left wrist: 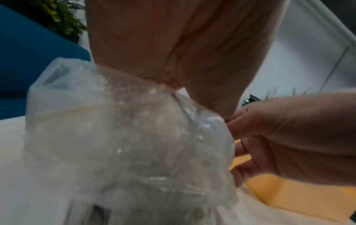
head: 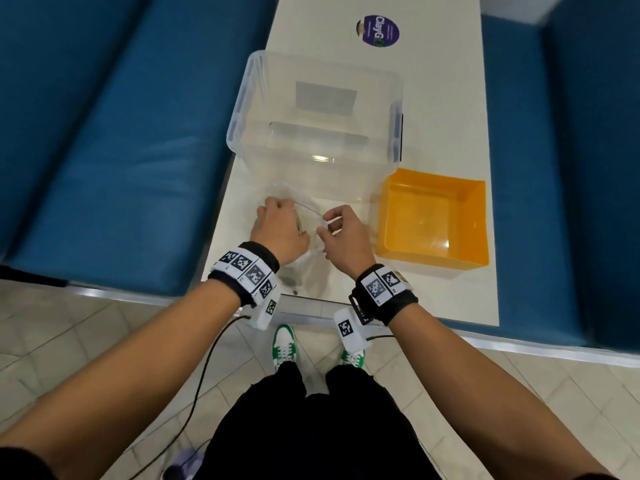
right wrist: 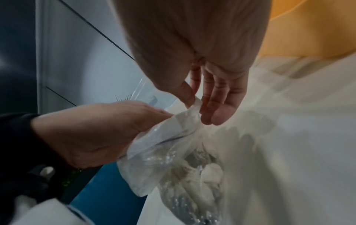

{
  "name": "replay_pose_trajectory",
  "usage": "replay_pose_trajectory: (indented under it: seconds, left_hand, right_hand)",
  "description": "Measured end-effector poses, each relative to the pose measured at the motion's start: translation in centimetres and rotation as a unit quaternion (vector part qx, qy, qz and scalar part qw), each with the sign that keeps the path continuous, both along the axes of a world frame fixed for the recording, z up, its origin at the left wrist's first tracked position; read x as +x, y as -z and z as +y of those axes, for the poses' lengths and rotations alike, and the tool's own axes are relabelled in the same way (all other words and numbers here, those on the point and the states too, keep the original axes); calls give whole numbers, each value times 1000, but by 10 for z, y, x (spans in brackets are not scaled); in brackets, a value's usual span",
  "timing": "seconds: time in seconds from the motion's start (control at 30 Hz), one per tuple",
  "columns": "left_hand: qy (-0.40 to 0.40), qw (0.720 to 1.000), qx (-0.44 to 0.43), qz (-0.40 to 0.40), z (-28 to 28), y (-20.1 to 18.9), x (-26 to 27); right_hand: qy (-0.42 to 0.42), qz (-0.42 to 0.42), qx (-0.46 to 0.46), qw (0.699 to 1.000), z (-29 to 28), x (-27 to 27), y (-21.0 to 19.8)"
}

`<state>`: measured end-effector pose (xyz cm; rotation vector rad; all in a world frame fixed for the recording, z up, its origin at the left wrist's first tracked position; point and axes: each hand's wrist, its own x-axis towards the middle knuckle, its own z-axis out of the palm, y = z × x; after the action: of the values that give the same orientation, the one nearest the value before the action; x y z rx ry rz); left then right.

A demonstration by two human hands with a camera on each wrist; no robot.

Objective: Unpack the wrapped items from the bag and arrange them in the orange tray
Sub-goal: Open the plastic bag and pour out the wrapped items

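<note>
Clear plastic bag (head: 304, 237), wrapped items (right wrist: 204, 172) inside, on white counter (head: 433, 116); left hand (head: 277, 225) and right hand (head: 341, 233) each pinching its mouth; orange tray (head: 433, 221) just right; clear bin (head: 315, 123) behind.

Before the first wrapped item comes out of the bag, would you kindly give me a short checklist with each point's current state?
1. Left hand grips the clear bag at its mouth: ok.
2. Right hand pinches the opposite edge: ok.
3. Bag mouth wide enough to reach in: cannot tell.
4. Wrapped items inside the bag: ok.
5. Orange tray beside the right hand, nothing in it: ok.
</note>
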<state>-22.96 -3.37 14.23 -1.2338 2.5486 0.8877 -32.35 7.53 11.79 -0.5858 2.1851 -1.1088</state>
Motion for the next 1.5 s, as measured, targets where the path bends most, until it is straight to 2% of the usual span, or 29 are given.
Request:
replay_pose_trajectory:
  seconds: [0.17, 0.27, 0.4, 0.57, 0.83, 0.93, 1.1, 1.37, 1.43, 1.5]
  left_hand:
    - [-68, 998, -12, -12, 0, 8, -10]
    - [-59, 996, -42, -56, -4, 11, -7]
    - [-74, 994, -25, -75, -4, 19, -3]
    - [-62, 993, -34, -91, -9, 26, -5]
    - [-21, 996, -43, -73, -9, 29, -5]
    - [-10, 998, -37, -44, -15, 26, -2]
    - [-36, 999, 5, 36, -25, 20, 7]
    - [-84, 978, 68, 179, -32, 4, 21]
    - [-80, 974, 78, 198, -34, 3, 25]
    - [-71, 971, 70, 216, -36, 0, 28]
  right_hand:
    - [21, -27, -2, 999, 2, -5, -1]
    - [27, -62, -15, 998, 5, -6, -3]
    - [30, -133, -22, 990, 10, -4, -6]
    - [22, -186, -21, 982, 15, -3, -6]
    - [9, -208, -15, 978, 15, -1, -8]
    - [11, -211, -13, 977, 16, 0, -7]
    - [23, -209, -21, 977, 20, -1, -9]
    - [29, -179, -10, 983, 20, -6, -12]
    - [27, -160, -3, 987, 20, -6, -12]
    - [20, -99, 11, 995, 18, -7, -11]
